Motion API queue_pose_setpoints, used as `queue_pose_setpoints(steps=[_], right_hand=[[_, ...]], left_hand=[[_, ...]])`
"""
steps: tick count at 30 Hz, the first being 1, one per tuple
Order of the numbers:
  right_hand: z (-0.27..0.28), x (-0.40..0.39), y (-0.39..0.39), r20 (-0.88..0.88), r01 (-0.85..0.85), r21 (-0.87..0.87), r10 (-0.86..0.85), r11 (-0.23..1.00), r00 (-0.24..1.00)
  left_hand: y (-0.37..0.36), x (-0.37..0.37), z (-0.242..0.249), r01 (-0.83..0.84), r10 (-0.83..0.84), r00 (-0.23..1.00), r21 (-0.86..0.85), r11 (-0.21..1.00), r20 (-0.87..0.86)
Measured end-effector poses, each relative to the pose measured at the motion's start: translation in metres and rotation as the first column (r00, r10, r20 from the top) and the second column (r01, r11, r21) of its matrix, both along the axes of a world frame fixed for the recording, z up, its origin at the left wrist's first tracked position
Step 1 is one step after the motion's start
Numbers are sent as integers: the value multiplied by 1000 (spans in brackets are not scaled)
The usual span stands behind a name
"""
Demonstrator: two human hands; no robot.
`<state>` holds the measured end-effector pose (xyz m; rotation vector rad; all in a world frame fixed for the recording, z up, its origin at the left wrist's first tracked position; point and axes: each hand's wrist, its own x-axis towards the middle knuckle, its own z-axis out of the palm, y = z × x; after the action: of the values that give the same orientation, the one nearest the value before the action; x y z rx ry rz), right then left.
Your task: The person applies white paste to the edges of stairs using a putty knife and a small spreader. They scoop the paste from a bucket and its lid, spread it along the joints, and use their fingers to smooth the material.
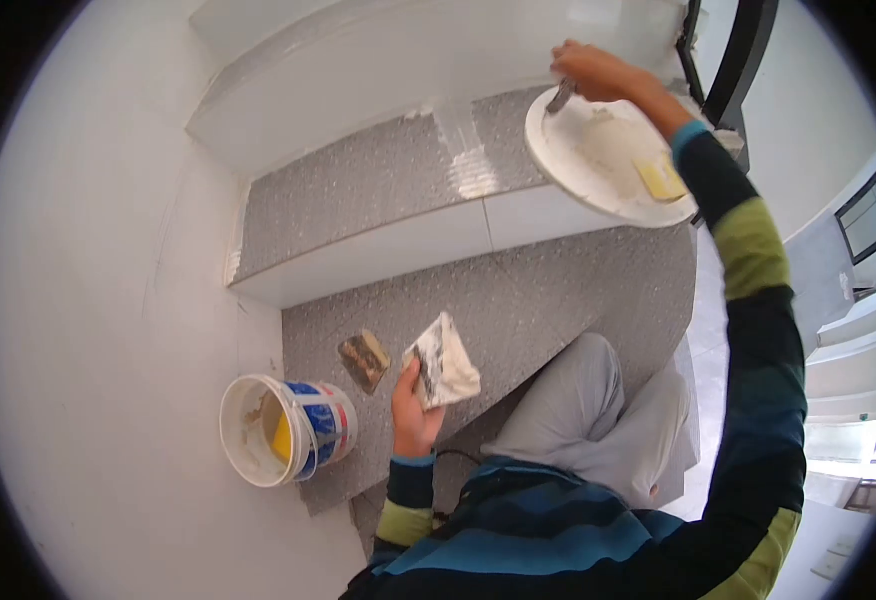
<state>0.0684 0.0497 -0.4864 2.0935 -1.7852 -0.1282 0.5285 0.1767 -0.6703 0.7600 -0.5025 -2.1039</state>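
Note:
My left hand (418,415) is closed on a flat tile-like piece (445,365), smeared with white paste over a dark patch. It is raised above the grey speckled step. Close by on the step lies another flat piece (364,361), brown and dark on top. My right hand (598,72) grips a small grey metal tool (560,98), whose exact kind is partly hidden by the fingers. The tool is at the left rim of a white round basin (548,150). Whitish paste (613,145) coats the basin's inside, and a yellow block (660,178) sits at its right side.
A white bucket (241,440) with a blue label stands against the left wall, a yellow item (282,438) inside. Wet white smears (475,172) mark the upper step (358,180). A black railing post (741,60) rises at the upper right. My bent legs (578,400) occupy the lower middle.

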Motion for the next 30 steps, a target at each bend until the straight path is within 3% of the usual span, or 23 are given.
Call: queue_pose_setpoints(steps=[1, 2, 3, 4, 5, 7, 8, 9, 11, 13, 17, 19, 20, 22, 23, 24, 25, 26, 28, 30], right_hand=[[7, 10, 17, 159, -1, -15, 4, 1000, 987], [-3, 12, 37, 313, -161, -342, 274, 926, 910], [4, 31, 60, 425, -33, -275, 153, 961, 892], [12, 53, 88, 417, -1, -215, 93, 977, 904], [1, 69, 110, 479, -39, -365, 223, 930, 849], [-37, 103, 152, 610, -81, -404, 334, 911, 718], [-53, 129, 173, 732, -5, -276, 214, 961, 647], [-70, 153, 188, 591, -93, -360, 304, 928, 747], [-116, 186, 202, 675, -174, -356, 381, 918, 632], [-124, 221, 207, 692, -179, -182, 255, 967, 675], [-132, 247, 201, 647, -185, -204, 274, 961, 711], [-131, 247, 196, 579, -316, -144, 339, 938, 741], [-137, 242, 196, 583, -299, -163, 336, 940, 740], [-158, 225, 194, 677, -232, -128, 256, 964, 690], [-166, 224, 186, 680, -208, -144, 250, 967, 690], [-175, 224, 178, 816, 16, -209, 165, 978, 554], [-181, 225, 170, 920, 242, -218, 116, 945, 375], [-185, 226, 160, 923, 261, -219, 112, 940, 367], [-188, 235, 132, 921, 535, -368, 221, 760, 319], [-196, 245, 105, 925, 641, -370, 204, 673, 321]], left_hand=[[-6, -2, -1, -9, 9, 1000, 20, 1000, 11], [-12, -3, -4, 22, -22, 1000, -15, 1000, 9], [-16, -4, -7, 53, -52, 999, -44, 998, 9], [-20, -8, -3, 83, -81, 996, -50, 995, 34], [-25, -12, 3, 114, -111, 992, -55, 992, 58], [-33, -16, -2, 151, -141, 982, -75, 986, 129], [-35, -15, -3, 150, -143, 979, -45, 988, 146], [-39, -16, -3, 213, -193, 964, -94, 973, 186], [-41, -19, 1, 289, -253, 940, -137, 947, 228], [-42, -19, 6, 377, -307, 898, -191, 906, 316], [-40, -19, -1, 412, -326, 875, -196, 890, 359], [-41, -18, -15, 280, -188, 919, -238, 930, 346], [-45, -12, -19, 297, -197, 912, -249, 922, 359], [-53, 6, -25, 68, -41, 974, -115, 991, 222], [-60, 16, -31, 40, 18, 956, -189, 981, 293], [-68, 24, -48, 65, -1, 953, -200, 978, 302], [-76, 32, -71, 19, 92, 943, -325, 946, 321], [-80, 38, -85, -24, 187, 927, -444, 896, 326], [-75, 46, -94, -34, 226, 917, -501, 865, 328], [-70, 51, -93, -39, 263, 908, -557, 829, 327]])
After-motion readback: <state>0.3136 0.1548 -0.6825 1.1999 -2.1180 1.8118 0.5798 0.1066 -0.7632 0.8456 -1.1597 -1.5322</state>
